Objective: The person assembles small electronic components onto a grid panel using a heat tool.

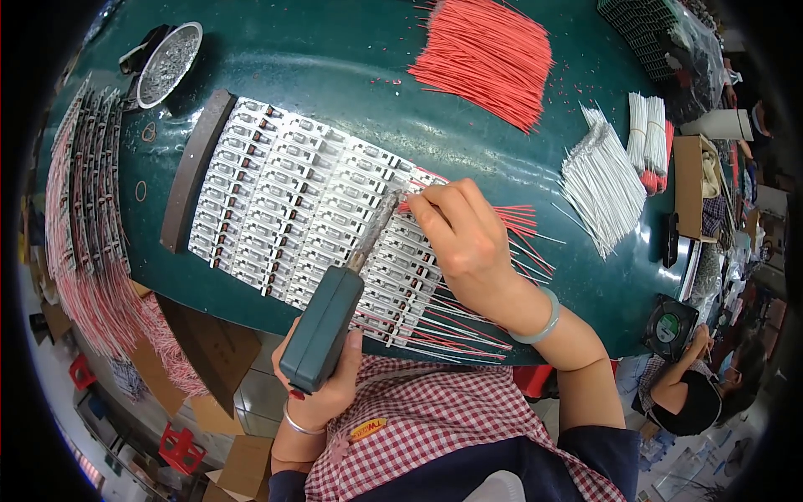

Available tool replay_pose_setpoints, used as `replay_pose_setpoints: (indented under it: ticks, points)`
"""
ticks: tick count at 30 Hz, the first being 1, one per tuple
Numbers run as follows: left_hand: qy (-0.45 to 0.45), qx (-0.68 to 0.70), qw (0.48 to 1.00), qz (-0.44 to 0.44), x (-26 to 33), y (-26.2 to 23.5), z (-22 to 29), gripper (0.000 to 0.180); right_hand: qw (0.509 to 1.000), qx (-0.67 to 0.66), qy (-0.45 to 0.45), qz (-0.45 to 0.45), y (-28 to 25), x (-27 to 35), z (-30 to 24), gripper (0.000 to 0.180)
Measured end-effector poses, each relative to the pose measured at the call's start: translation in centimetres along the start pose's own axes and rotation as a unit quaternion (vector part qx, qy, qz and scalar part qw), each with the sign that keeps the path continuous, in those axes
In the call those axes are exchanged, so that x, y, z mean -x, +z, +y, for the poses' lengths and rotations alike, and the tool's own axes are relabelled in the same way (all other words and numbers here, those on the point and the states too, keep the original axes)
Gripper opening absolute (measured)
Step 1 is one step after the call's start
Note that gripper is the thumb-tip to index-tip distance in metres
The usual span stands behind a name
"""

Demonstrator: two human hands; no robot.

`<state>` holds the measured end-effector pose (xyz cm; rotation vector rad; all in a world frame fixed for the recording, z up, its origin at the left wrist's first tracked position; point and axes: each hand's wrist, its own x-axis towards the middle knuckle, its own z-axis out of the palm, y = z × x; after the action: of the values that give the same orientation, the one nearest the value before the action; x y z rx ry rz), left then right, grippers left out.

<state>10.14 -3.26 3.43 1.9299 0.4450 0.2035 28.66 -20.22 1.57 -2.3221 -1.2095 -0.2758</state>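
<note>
My left hand (330,381) is closed round the handle of a dark green soldering gun (322,330). Its rough grey metal tip reaches up over a panel of white circuit boards (330,209), close to my right fingertips. Rows of small metal and dark parts cover the panel. My right hand (468,238) is closed in a pinch on red wire (405,206) at the panel's right part; my fingers partly hide the ends. Red and white wires (468,322) stick out from the panel's right edge toward me.
A dark bar (196,171) borders the panel's left end. Beyond are a metal bowl (170,65), a red wire pile (485,58) and white wires (604,180). Wired strips (88,192) hang at left. A small fan (671,326) and another person (690,389) are at right.
</note>
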Motion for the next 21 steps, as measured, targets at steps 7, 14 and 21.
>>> replay_pose_setpoints:
  ticks: [7,14,21]
  points:
    - [0.009,0.022,0.999,-0.035,1.7,-0.8,-0.6,0.042,1.0,0.005,0.0,0.0,0.0,0.0,-0.2,0.033]
    - [0.011,-0.011,1.0,0.026,1.1,-0.5,0.0,0.023,1.0,-0.019,-0.007,0.021,-0.1,0.9,-0.8,0.034]
    - [0.027,-0.001,1.0,0.012,1.0,-0.2,-0.4,0.024,1.0,-0.006,-0.012,0.015,0.2,0.9,-0.9,0.032]
